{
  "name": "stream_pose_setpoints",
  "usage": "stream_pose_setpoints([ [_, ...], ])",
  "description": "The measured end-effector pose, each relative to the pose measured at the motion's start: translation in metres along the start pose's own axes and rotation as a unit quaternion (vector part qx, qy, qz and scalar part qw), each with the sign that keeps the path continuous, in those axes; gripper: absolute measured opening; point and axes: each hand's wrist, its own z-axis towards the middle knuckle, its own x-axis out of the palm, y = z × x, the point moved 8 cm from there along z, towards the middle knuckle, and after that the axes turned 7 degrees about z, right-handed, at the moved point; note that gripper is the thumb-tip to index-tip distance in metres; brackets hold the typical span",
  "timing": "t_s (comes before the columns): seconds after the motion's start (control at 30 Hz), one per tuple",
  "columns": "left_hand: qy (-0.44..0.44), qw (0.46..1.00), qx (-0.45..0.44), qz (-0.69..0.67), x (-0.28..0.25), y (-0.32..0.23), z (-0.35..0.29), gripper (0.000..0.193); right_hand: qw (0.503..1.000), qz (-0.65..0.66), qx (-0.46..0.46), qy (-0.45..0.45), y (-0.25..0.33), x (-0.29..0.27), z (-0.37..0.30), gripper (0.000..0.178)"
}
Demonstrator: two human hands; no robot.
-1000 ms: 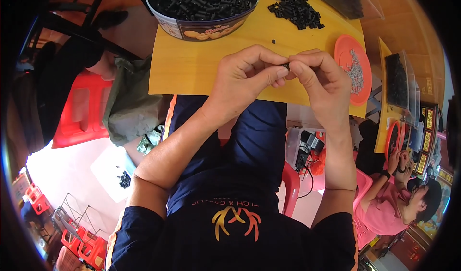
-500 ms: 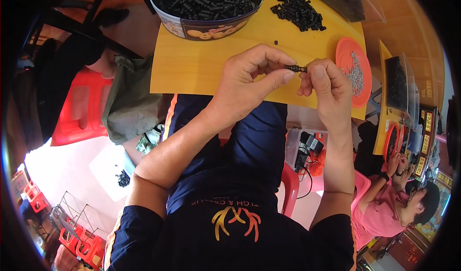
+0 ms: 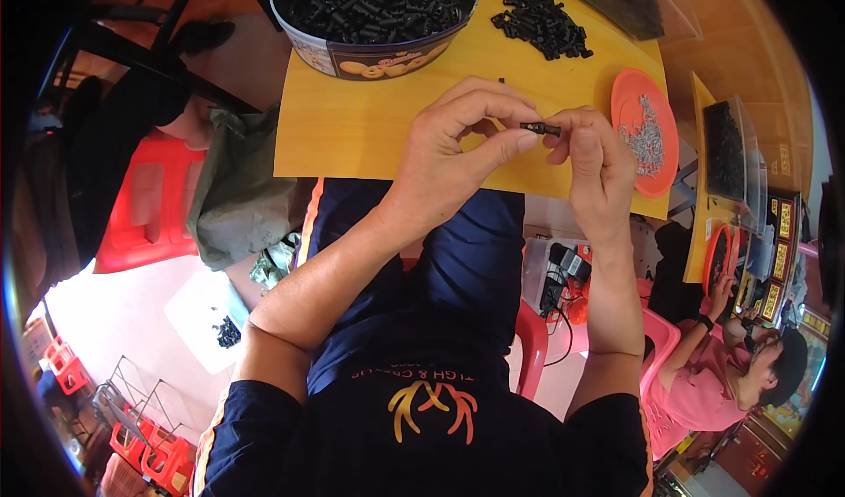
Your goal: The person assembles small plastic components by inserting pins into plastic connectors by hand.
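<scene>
Mid-frame, just right of centre, both hands pinch a tiny black part (image 3: 540, 128): left hand (image 3: 458, 145) and right hand (image 3: 594, 158) each closed on one end. Round tin (image 3: 378, 52) with a dark, yellow-patterned label sits top centre; orange lid (image 3: 645, 118) at right on the yellow board (image 3: 352, 127).

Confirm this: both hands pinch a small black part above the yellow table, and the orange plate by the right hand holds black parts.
Not quite. In the head view the orange plate holds small silvery metal pieces, not black parts. The left hand and right hand do pinch the small black part.
</scene>
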Motion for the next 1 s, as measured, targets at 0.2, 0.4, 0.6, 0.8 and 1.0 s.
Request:
stream_pose_setpoints([
  [0.2,-0.021,0.998,0.047,-0.029,0.001,-0.010,0.002,0.018,0.918,0.353,0.175,0.040,-0.027,0.028,-0.017,0.044],
  [0.4,0.007,0.997,0.038,-0.073,0.005,-0.019,-0.003,0.021,0.732,0.633,0.237,0.091,-0.031,0.055,-0.024,0.039],
  [0.6,0.021,0.995,0.060,-0.079,0.003,-0.026,-0.002,0.021,0.696,0.667,0.255,0.080,-0.017,0.068,-0.019,0.035],
  [0.8,0.017,0.995,0.065,-0.077,-0.004,-0.027,0.003,0.021,0.710,0.650,0.244,0.119,-0.020,0.073,-0.010,0.028],
  [1.0,-0.115,0.951,0.198,0.207,-0.043,-0.074,0.026,0.019,0.843,0.494,0.163,0.133,-0.024,0.043,0.033,0.034],
])
